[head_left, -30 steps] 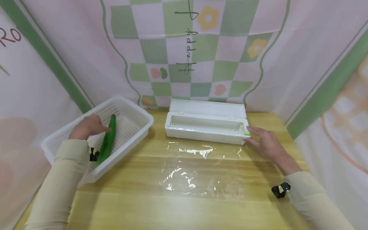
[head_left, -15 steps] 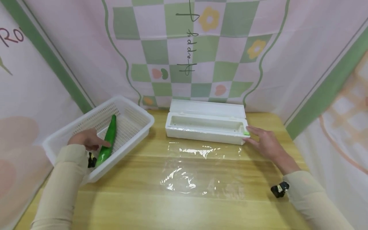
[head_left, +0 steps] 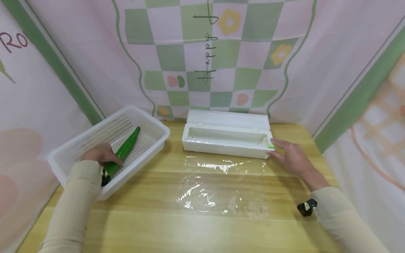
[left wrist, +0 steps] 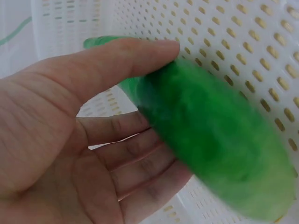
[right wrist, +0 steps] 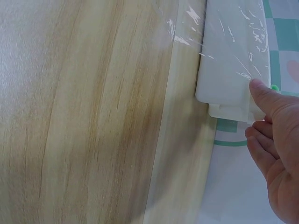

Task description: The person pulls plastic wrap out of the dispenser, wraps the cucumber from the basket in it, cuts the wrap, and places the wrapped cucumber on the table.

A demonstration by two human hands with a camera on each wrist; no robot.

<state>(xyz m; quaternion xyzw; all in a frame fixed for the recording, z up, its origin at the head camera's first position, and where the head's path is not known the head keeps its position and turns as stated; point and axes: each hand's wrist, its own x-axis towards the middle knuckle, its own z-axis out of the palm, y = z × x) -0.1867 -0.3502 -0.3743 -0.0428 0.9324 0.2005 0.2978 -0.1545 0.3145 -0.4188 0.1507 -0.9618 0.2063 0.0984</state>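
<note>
A green cucumber (head_left: 126, 149) lies slanted in the white perforated basket (head_left: 157, 123) at the left. My left hand (head_left: 100, 154) grips its near end; in the left wrist view the thumb (left wrist: 117, 60) lies over the cucumber (left wrist: 215, 144) and the fingers curl under it. A white cling-film dispenser box (head_left: 226, 135) stands open at the back of the wooden table. My right hand (head_left: 291, 154) rests at its right end with relaxed fingers. The thumb (right wrist: 261, 93) touches the box (right wrist: 233, 51) by a small green slider (head_left: 271, 145). A sheet of clear film (head_left: 215, 191) lies flat before the box.
Pink and green patterned cloth walls (head_left: 205, 52) close the table in on three sides. Bare wooden tabletop (head_left: 190, 232) lies in front of the film. A small black clip (head_left: 305, 207) hangs at my right sleeve.
My left hand slid toward the cucumber's near end and took hold of it. The cucumber's far tip swung to the right inside the basket. My right hand stayed at the box.
</note>
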